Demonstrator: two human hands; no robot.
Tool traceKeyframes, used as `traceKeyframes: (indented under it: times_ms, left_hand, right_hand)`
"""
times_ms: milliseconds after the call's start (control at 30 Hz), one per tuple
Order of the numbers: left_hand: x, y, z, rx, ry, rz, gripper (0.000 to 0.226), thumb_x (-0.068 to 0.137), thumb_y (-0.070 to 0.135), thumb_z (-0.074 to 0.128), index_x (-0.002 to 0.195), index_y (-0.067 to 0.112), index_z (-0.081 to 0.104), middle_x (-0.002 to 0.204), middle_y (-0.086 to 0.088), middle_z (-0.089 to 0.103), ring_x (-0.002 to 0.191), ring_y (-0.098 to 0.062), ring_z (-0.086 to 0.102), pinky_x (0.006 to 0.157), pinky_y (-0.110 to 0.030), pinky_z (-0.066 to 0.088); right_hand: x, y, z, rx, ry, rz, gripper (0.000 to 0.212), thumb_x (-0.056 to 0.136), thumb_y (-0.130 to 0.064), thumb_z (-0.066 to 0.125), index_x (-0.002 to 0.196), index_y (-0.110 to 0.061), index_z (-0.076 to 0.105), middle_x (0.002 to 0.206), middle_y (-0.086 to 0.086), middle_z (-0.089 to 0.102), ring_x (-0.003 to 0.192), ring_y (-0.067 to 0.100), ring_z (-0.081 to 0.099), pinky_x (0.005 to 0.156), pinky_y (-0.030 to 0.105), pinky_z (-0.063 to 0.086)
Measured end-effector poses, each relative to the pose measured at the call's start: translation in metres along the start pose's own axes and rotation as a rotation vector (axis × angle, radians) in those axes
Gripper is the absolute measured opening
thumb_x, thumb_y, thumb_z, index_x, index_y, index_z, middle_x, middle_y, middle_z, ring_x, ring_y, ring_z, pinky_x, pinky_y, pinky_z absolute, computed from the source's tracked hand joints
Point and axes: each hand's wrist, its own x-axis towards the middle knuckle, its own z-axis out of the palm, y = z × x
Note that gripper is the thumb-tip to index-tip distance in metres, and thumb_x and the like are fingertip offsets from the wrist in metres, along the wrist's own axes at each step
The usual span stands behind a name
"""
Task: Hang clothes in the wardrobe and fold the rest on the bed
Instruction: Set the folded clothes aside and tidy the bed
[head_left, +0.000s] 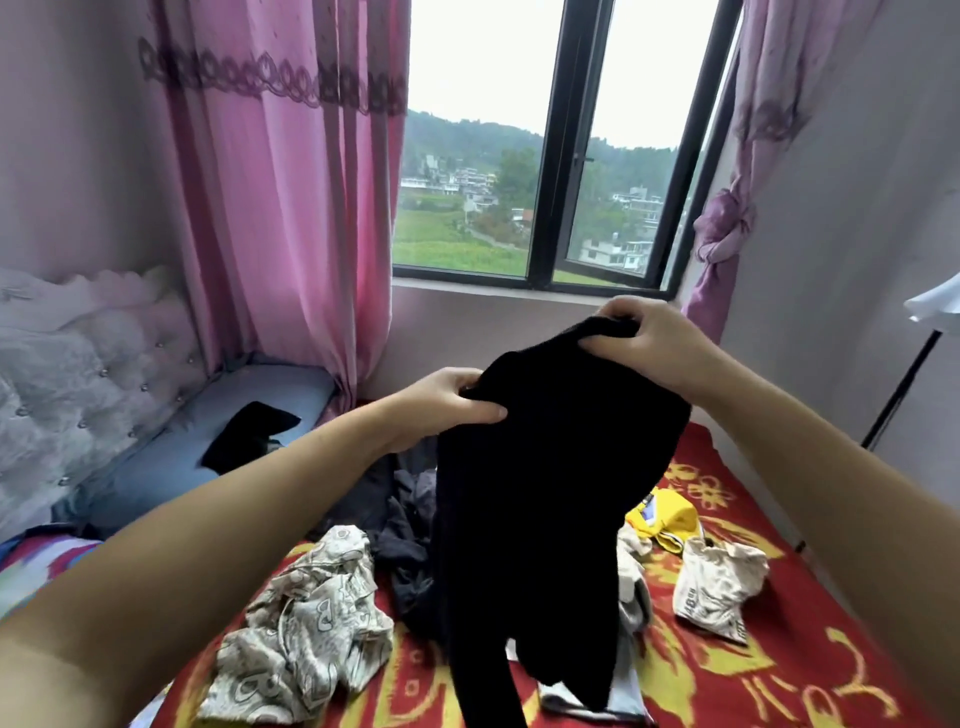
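The head view, the only one, showed two bare hands holding one black garment (550, 493) up over the bed (737, 670). The left hand (447, 408) pinched the cloth's upper edge, thumb over the fabric and fingers curled behind it. The right hand (647, 345), held higher, gripped a bunched part of the same edge with curled fingers. The garment hung down between the forearms, its lower end near the red and yellow bedcover.

On the bed lay two beige printed pieces, one at the left (306, 623) and one at the right (719, 584), one yellow garment (665, 519), and a heap of dark clothes (410, 525) partly hidden behind the black garment; how many were in it could not be told. One more dark item (249, 434) lay on the blue pillow (171, 452) beside the tufted headboard (78, 374). Two pink curtains, left (280, 208) and right (748, 171), flanked one window (561, 156).
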Motion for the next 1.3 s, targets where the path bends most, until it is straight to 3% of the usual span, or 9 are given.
traceKeyframes:
  times_ms: [200,333,433,633,867,1033,1100,1167,1300]
  left_hand:
    - [-0.002,0.024,-0.028,0.134,-0.006,-0.033,0.063,0.079,0.030,0.076,0.133,0.015,0.049,0.101,0.022,0.055,0.081,0.014,0.060,0.061,0.002,0.042]
    - [-0.015,0.030,-0.046,0.084,-0.083,-0.006,0.043,0.064,0.051,0.082,0.103,0.036,0.072,0.099,0.016,0.072,0.091,0.004,0.067,0.073,-0.010,0.051]
    - [-0.022,0.030,-0.055,-0.014,-0.083,0.041,0.048,0.070,0.047,0.079,0.106,0.016,0.071,0.109,-0.009,0.070,0.097,-0.022,0.068,0.086,-0.030,0.056]
    - [-0.028,0.041,-0.066,-0.041,-0.012,0.057,0.031,0.076,0.044,0.076,0.080,0.016,0.065,0.075,-0.003,0.059,0.067,-0.015,0.058,0.062,-0.025,0.052]
    - [-0.037,0.051,-0.078,0.111,-0.088,0.010,0.040,0.069,0.041,0.079,0.106,0.036,0.066,0.108,0.011,0.067,0.094,-0.006,0.066,0.075,-0.017,0.052]
    - [-0.040,0.028,-0.069,0.460,-0.139,-0.050,0.033,0.086,0.024,0.070,0.118,0.018,0.063,0.116,0.006,0.068,0.106,-0.012,0.065,0.097,-0.029,0.050]
    - [-0.044,0.019,-0.068,0.349,-0.056,0.020,0.021,0.088,0.026,0.066,0.108,0.020,0.070,0.108,0.006,0.072,0.105,-0.012,0.066,0.094,-0.024,0.051]
    - [-0.047,0.018,-0.074,0.230,-0.002,0.059,0.029,0.082,0.038,0.066,0.105,0.020,0.073,0.107,0.005,0.072,0.104,-0.013,0.067,0.088,-0.019,0.051]
    - [-0.048,0.025,-0.087,0.115,-0.025,0.057,0.044,0.078,0.052,0.070,0.105,0.017,0.073,0.111,-0.007,0.071,0.106,-0.020,0.067,0.086,-0.019,0.052]
  right_hand:
    - [-0.013,0.014,-0.002,-0.188,0.218,-0.048,0.017,0.090,-0.020,0.055,0.084,-0.014,0.070,0.073,-0.002,0.064,0.071,0.014,0.057,0.066,0.025,0.040]
    - [-0.014,0.006,-0.016,0.233,-0.165,0.194,0.031,0.095,-0.022,0.053,0.071,-0.010,0.067,0.057,-0.003,0.063,0.048,0.006,0.057,0.048,0.019,0.043]
    - [-0.020,0.004,-0.020,0.486,-0.465,0.259,0.034,0.087,-0.040,0.059,0.091,-0.008,0.070,0.071,0.000,0.071,0.058,0.007,0.066,0.049,0.015,0.049]
    - [-0.018,0.008,-0.011,0.203,-0.630,0.148,0.046,0.076,-0.030,0.078,0.108,-0.044,0.049,0.108,-0.022,0.057,0.088,-0.005,0.061,0.076,0.014,0.049]
    - [-0.020,0.025,0.008,0.467,-0.273,0.047,0.021,0.094,0.000,0.043,0.091,0.002,0.064,0.064,0.001,0.060,0.052,0.006,0.055,0.046,0.016,0.042]
    - [-0.022,0.017,0.011,0.586,-0.202,0.281,0.035,0.091,-0.017,0.048,0.066,-0.016,0.073,0.065,0.007,0.065,0.053,0.014,0.062,0.048,0.022,0.050]
    - [-0.021,0.015,0.003,0.514,-0.284,0.175,0.020,0.088,-0.037,0.060,0.086,-0.023,0.075,0.089,0.005,0.072,0.077,0.016,0.068,0.064,0.026,0.054]
    - [-0.022,0.014,-0.011,0.407,-0.491,0.109,0.041,0.076,-0.052,0.068,0.112,-0.032,0.065,0.106,0.001,0.070,0.091,0.019,0.068,0.071,0.026,0.054]
    - [-0.020,0.010,-0.027,0.362,-0.711,0.113,0.058,0.071,-0.030,0.080,0.123,-0.025,0.056,0.108,0.007,0.071,0.094,0.028,0.070,0.072,0.028,0.057]
